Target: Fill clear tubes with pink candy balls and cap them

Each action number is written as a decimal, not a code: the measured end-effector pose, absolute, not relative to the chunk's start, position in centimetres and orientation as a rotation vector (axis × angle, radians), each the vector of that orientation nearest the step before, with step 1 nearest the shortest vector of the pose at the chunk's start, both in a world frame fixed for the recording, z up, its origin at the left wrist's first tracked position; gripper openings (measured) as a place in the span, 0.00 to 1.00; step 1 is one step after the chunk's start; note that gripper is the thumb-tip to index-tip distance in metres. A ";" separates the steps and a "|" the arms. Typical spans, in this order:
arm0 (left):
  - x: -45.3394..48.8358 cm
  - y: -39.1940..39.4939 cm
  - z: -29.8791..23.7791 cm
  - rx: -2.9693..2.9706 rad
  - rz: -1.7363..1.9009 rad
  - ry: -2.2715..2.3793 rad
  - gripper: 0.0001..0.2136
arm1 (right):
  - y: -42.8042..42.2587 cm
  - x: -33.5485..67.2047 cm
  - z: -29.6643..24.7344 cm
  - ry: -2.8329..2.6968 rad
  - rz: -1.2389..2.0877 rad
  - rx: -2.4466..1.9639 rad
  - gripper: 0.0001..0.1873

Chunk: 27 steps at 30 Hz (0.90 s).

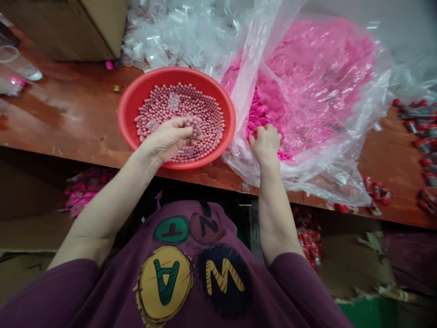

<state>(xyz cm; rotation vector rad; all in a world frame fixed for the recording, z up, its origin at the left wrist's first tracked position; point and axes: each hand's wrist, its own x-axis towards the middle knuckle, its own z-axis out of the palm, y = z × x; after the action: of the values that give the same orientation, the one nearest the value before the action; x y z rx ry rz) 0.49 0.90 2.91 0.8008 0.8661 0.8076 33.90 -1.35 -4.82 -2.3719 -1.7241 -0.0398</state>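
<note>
My left hand point(169, 139) hangs low in a red plastic basin point(218, 100), its fingers bunched among many small pink beads point(191, 107). Several flat, clear pieces lie on the beads. My right hand point(265, 143) reaches into a large clear plastic bag point(317, 171), its fingers curled into a heap of bright pink plastic pieces point(262, 102). The bag's film covers most of that heap. Whether either hand holds anything is hidden by the fingers.
The basin and bag stand on a worn reddish wooden table point(68, 109). Behind them lie a heap of clear plastic pieces point(174, 36) and a cardboard box point(64, 27). Rows of red-and-silver items point(423, 136) lie at the right. Pink packets point(85, 191) sit below the table.
</note>
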 end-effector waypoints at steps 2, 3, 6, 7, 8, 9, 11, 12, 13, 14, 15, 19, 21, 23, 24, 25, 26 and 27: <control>0.2 -0.3 2.7 0.728 0.863 0.824 0.09 | -1.2 34.3 -4.9 -1.599 -0.082 -2.236 0.06; 0.2 -0.7 2.6 0.697 0.888 0.802 0.10 | -1.0 34.3 -4.7 -1.513 -0.087 -2.139 0.04; 0.0 -1.0 2.6 0.634 0.938 0.772 0.12 | -0.4 32.4 -3.5 -1.240 0.047 -1.729 0.12; 0.0 -0.9 2.6 0.618 0.951 0.771 0.12 | -0.2 31.2 -2.8 -1.177 0.144 -1.575 0.16; 0.1 -0.8 2.7 0.604 0.961 0.774 0.11 | -0.2 29.6 -2.1 -1.147 0.251 -1.431 0.20; 0.1 -0.6 2.7 0.593 0.967 0.779 0.09 | -0.1 27.8 -1.3 -1.151 0.361 -1.304 0.23; 0.2 -0.4 2.7 0.575 0.966 0.780 0.05 | -0.1 24.3 0.1 -1.240 0.517 -1.158 0.25; 0.2 -0.4 2.7 0.565 0.965 0.775 0.05 | -0.1 22.7 0.6 -1.286 0.583 -1.123 0.25; 0.2 -0.4 2.7 0.555 0.964 0.767 0.04 | -0.1 21.3 1.0 -1.330 0.635 -1.103 0.23; 0.2 -0.5 2.7 0.548 0.959 0.758 0.04 | -0.1 20.3 1.2 -1.368 0.673 -1.092 0.22; 0.2 -0.5 2.7 0.543 0.953 0.751 0.04 | -0.1 19.5 1.4 -1.401 0.697 -1.084 0.21; 0.1 -0.7 2.7 0.555 0.936 0.742 0.05 | -0.1 18.5 1.6 -1.573 0.658 -1.085 0.14; 0.0 -0.7 2.7 0.573 0.936 0.752 0.05 | -0.3 18.8 1.9 -1.664 0.607 -1.100 0.11; 0.1 -0.7 2.7 0.598 0.928 0.782 0.06 | -0.3 19.3 2.4 -1.745 0.585 -1.097 0.08; 0.1 -0.7 2.7 0.613 0.926 0.802 0.06 | -0.3 19.6 2.8 -1.786 0.592 -1.086 0.06; 0.1 -0.7 2.6 0.627 0.927 0.823 0.07 | -0.2 20.0 3.1 -1.834 0.610 -1.072 0.06; 0.2 -0.7 2.6 0.643 0.930 0.844 0.08 | -0.1 20.3 3.5 -1.886 0.635 -1.058 0.05; 0.2 -0.7 2.6 0.659 0.936 0.863 0.09 | 0.1 20.7 3.9 -1.937 0.664 -1.051 0.05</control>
<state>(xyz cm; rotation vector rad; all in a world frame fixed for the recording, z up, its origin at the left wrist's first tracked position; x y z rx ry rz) 0.23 -0.75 2.59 0.6592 0.8628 0.9358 20.75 0.09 3.91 -1.0513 -1.9370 0.6641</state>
